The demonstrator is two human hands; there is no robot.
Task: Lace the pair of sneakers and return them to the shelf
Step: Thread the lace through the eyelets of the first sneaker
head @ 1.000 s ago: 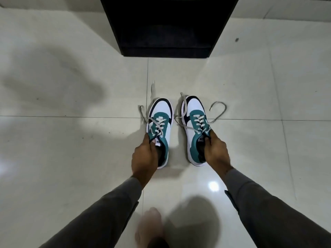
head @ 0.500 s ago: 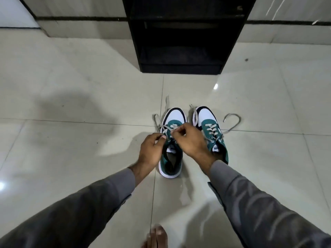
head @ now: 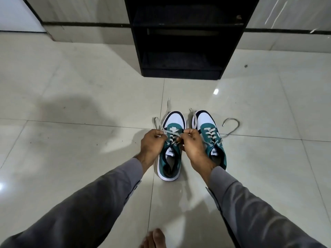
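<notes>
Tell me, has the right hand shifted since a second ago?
Yes. The right hand left the right sneaker and crossed leftward to the left sneaker, now pinching its lace.

**Tiled floor with two sneakers, shelf unit at back**

Glossy pale tiled floor (head: 71,158) with thin grout lines and light glare spots. Two teal-white sneakers stand side by side on it, toes toward the shelf: left sneaker (head: 170,158), right sneaker (head: 213,136), near but apart. Loose lace ends trail on the tiles; one lace (head: 232,126) curls right of the right sneaker. Black shelf unit (head: 184,42) stands on the floor beyond the shoes. Bare toes (head: 154,238) at bottom edge.
</notes>
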